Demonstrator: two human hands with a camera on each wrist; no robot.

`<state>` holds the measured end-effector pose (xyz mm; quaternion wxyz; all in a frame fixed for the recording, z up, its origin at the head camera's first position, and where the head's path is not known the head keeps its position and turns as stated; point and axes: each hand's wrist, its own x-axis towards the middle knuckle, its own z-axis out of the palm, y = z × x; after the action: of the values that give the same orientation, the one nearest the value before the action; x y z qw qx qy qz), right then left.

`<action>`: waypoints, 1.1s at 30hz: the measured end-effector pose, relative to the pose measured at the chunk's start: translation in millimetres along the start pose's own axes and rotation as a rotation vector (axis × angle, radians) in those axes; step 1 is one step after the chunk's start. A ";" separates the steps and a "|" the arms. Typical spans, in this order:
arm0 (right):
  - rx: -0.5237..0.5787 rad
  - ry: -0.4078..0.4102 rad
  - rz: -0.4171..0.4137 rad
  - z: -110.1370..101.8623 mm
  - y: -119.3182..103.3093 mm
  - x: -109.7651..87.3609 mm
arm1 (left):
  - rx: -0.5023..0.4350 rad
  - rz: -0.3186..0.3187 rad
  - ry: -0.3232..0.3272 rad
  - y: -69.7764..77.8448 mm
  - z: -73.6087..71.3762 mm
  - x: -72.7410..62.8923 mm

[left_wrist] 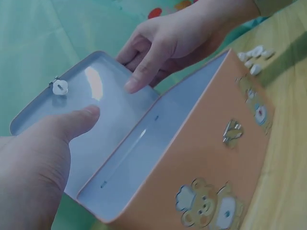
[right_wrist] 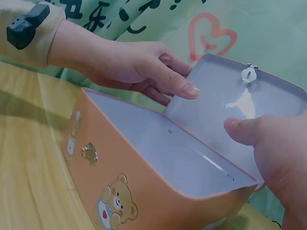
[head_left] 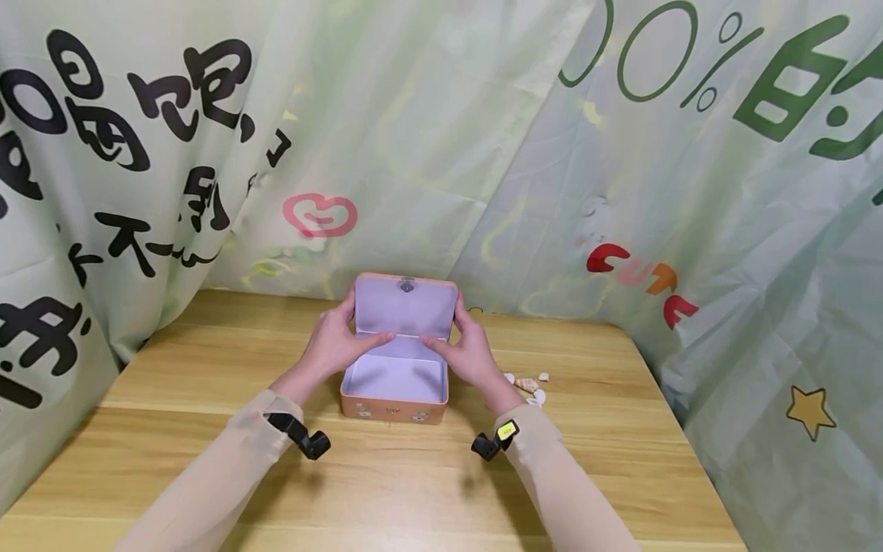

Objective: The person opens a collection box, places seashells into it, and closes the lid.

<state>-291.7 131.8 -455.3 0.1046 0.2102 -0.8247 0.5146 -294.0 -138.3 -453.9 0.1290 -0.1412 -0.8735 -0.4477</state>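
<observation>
An orange tin box point(head_left: 393, 410) with a pale lilac inside stands on the table, its hinged lid point(head_left: 405, 313) raised. Nothing shows inside it. Bear pictures point(left_wrist: 205, 206) and a metal catch point(left_wrist: 233, 132) are on its front; a clasp point(right_wrist: 248, 75) sits at the lid's edge. My left hand point(head_left: 331, 346) holds the lid's left side, thumb over the inner face and fingers behind. On the opposite side my right hand point(head_left: 474, 354) grips the lid the same way. The fingers behind the lid are mostly hidden.
Several small seashells point(head_left: 527, 385) lie right of the box, close to my right wrist. The wooden table point(head_left: 386, 491) ends at the back against a printed curtain point(head_left: 414, 153). Each wrist carries a small black camera point(head_left: 303, 438).
</observation>
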 end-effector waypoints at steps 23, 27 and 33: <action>-0.028 -0.023 -0.026 2.2 36.7 19.4 | 0.011 -0.005 -0.046 -30.2 8.8 18.7; -0.048 -0.008 -0.044 2.1 42.3 19.2 | 0.008 -0.005 -0.039 -31.3 11.1 19.3; -0.056 -0.016 -0.029 3.1 44.4 19.7 | -0.035 -0.026 -0.035 -33.6 12.4 17.8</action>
<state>-329.3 141.3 -484.8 0.1111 0.2233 -0.8364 0.4882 -323.9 -144.5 -479.7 0.1055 -0.1401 -0.8694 -0.4620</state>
